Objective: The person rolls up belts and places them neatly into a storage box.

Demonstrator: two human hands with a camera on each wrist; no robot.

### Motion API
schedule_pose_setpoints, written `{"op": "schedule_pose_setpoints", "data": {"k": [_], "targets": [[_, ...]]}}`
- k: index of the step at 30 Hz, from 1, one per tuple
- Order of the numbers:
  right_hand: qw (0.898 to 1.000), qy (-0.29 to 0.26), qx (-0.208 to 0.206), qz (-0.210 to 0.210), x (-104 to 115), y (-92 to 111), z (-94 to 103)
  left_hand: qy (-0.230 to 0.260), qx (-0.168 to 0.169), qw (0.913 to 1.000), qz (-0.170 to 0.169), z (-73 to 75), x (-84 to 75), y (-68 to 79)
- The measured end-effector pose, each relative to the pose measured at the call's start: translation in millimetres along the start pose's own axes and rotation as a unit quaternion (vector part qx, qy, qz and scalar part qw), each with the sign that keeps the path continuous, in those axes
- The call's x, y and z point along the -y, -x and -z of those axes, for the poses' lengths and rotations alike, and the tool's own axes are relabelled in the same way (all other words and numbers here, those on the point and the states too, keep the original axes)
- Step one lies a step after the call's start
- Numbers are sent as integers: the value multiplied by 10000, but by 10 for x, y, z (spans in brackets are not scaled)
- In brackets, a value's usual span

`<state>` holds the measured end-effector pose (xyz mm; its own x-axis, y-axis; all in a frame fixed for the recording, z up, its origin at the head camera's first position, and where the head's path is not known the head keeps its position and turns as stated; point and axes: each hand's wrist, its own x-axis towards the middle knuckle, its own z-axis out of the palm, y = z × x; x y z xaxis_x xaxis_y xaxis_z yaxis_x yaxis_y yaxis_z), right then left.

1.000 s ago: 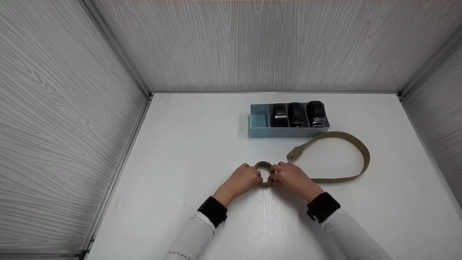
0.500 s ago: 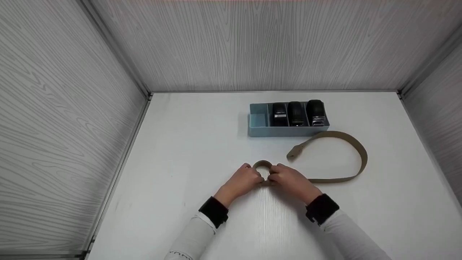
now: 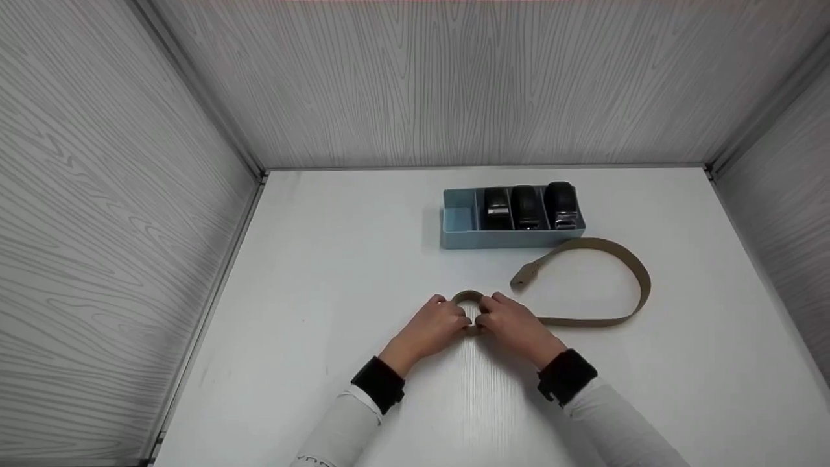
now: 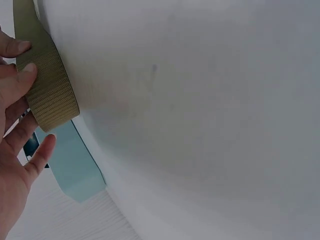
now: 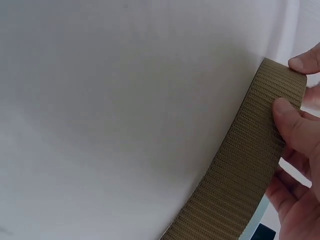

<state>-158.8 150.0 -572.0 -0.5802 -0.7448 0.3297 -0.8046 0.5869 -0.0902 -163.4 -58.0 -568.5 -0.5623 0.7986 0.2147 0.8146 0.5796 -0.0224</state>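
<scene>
An olive-brown webbing belt [image 3: 587, 322] lies on edge on the white tabletop, one end curled into a small ring between the hands. My left hand [image 3: 433, 327] grips the ring's left side, and my right hand [image 3: 517, 329] pinches its right side. From there the belt's long part runs right and bends back in a wide curve to a pointed tip [image 3: 524, 275]. In the left wrist view, left-hand fingers rest around the ribbed webbing [image 4: 52, 87]. The right wrist view shows the right thumb [image 5: 287, 112] pressing the flat face of the strap [image 5: 232, 167].
Behind the belt stands a light blue divided box [image 3: 512, 240]. Three black rolled items [image 3: 526, 209] fill its right compartments; the leftmost compartment [image 3: 459, 219] shows its bare bottom. The belt's curve passes close to the box's front right corner. Grey wood-grain walls [image 3: 415, 84] enclose the tabletop.
The wide curve of the belt has drawn slightly left toward the hands. Both hands stay on the small ring with slight finger shifts. The whole head view has shifted a little.
</scene>
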Motion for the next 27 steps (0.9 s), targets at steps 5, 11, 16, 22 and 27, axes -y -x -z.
{"op": "schedule_pose_setpoints", "data": {"k": [5,11,16,22,27], "targets": [[9997,-77,238,-74,7,3,33,41,-165,9998,-102,5,16,-7],[9993,-327,157,-24,-69,7,60,178,-55,9997,-162,15,86,-16],[9995,-196,-103,212,-76,16,0,194,130,9997,-48,29,73,-7],[9973,-176,-562,448,-39,33,-47,191,131,9997,9,13,7,6],[9975,-476,-344,405,-72,27,32,302,102,9994,-149,-11,37,-10]]}}
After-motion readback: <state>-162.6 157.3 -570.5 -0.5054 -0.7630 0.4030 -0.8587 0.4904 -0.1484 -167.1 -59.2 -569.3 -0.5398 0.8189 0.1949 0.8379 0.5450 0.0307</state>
